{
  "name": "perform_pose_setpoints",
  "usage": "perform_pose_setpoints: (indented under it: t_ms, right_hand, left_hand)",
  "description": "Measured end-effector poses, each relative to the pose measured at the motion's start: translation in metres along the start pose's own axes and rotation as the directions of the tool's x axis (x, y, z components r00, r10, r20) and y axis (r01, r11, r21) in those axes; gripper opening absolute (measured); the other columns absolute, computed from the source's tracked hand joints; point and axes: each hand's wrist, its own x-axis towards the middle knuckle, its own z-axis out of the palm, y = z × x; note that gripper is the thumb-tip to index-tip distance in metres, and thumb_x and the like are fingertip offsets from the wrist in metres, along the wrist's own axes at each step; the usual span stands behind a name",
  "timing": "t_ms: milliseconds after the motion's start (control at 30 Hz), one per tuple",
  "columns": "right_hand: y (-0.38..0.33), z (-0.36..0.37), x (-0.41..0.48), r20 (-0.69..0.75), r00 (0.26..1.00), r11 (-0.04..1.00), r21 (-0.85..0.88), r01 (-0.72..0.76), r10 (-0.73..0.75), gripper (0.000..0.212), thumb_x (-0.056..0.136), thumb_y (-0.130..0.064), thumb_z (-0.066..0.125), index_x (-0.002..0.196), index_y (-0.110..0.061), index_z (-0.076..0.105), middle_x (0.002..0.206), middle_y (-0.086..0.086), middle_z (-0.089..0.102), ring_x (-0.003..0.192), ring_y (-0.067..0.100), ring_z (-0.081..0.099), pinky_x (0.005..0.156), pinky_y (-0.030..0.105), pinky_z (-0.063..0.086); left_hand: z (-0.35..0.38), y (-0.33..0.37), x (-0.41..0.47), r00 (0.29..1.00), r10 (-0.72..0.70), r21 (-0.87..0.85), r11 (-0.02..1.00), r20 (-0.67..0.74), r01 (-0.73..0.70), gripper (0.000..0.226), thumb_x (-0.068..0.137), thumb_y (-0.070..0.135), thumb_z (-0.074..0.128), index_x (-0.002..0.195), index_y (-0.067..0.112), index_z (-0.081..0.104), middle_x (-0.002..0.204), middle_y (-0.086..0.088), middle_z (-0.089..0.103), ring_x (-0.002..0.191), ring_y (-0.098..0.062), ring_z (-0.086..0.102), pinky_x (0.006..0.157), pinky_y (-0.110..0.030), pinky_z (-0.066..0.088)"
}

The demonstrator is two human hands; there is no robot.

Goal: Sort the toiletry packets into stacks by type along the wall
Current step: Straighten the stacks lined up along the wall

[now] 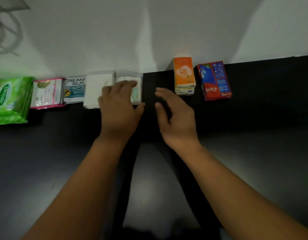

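Note:
Packets line the wall on a black table (253,135). From the left stand green Sanicare wipes (10,99), a pink-edged white sachet stack (47,93), a Cream Silk sachet stack (75,90), a plain white packet stack (97,89) and a clear packet stack (132,78). Further right are an orange tissue pack stack (184,75) and a red Colgate sachet stack (214,80). My left hand (119,108) lies flat on the clear packets, fingers pressing down. Just to the right of them, my right hand (175,115) hovers open above the table, holding nothing.
A white wall (149,32) runs along the back of the table. A bare gap of table lies between the clear packets and the orange tissue stack. Grey curved shapes show on the wall at the far left.

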Motion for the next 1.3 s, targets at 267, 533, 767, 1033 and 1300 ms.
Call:
perform_pose_setpoints:
  t_ms: [267,533,767,1033,1300]
  right_hand:
    - [0.014,0.063,0.036,0.428,0.894,0.947,-0.321,0.016,0.13,0.068,0.09,-0.025,0.064,0.149,-0.007,0.035,0.152,0.016,0.036,0.144,0.031,0.029,0.121,0.044,0.021]
    - [0.027,0.086,0.052,0.406,0.901,0.879,-0.472,0.065,0.151,0.064,0.093,-0.036,0.058,0.152,-0.023,0.035,0.155,0.013,0.032,0.148,0.033,0.02,0.121,0.052,0.01]
    - [0.025,0.086,0.05,0.328,0.938,0.903,-0.428,0.041,0.112,0.055,0.095,-0.02,0.057,0.147,-0.016,0.042,0.145,0.014,0.042,0.141,0.032,0.034,0.12,0.05,0.012]
    - [0.018,0.073,0.027,0.316,0.941,0.918,-0.395,0.014,0.121,0.055,0.095,-0.016,0.06,0.147,-0.014,0.044,0.145,0.016,0.043,0.137,0.035,0.036,0.119,0.051,0.025]
    - [0.007,0.036,-0.053,0.298,0.95,0.913,-0.407,0.037,0.094,0.056,0.09,-0.014,0.067,0.143,-0.012,0.049,0.141,0.02,0.046,0.133,0.04,0.042,0.106,0.058,0.042]
  left_hand:
    - [-0.021,-0.058,0.044,0.91,0.116,0.374,0.885,0.398,-0.276,0.093,0.072,0.058,0.076,0.15,0.024,0.037,0.157,-0.003,0.035,0.143,-0.036,0.023,0.113,-0.061,0.012]
    - [-0.014,-0.07,0.053,0.863,0.228,0.395,0.816,0.451,-0.422,0.081,0.083,0.058,0.065,0.148,0.021,0.036,0.153,-0.016,0.036,0.143,-0.039,0.023,0.113,-0.065,0.007]
    - [-0.013,-0.076,0.06,0.848,0.232,0.376,0.818,0.475,-0.435,0.076,0.087,0.059,0.06,0.149,0.023,0.032,0.14,-0.009,0.056,0.142,-0.038,0.027,0.112,-0.064,0.01]
    - [-0.015,-0.071,0.047,0.809,0.285,0.316,0.814,0.514,-0.487,0.075,0.089,0.055,0.057,0.152,0.022,0.031,0.141,-0.006,0.056,0.141,-0.034,0.027,0.112,-0.063,0.012]
    - [-0.022,-0.055,-0.034,0.825,0.323,0.177,0.879,0.463,-0.443,0.079,0.086,0.061,0.057,0.152,0.024,0.033,0.144,-0.003,0.05,0.139,-0.033,0.028,0.109,-0.055,0.017]
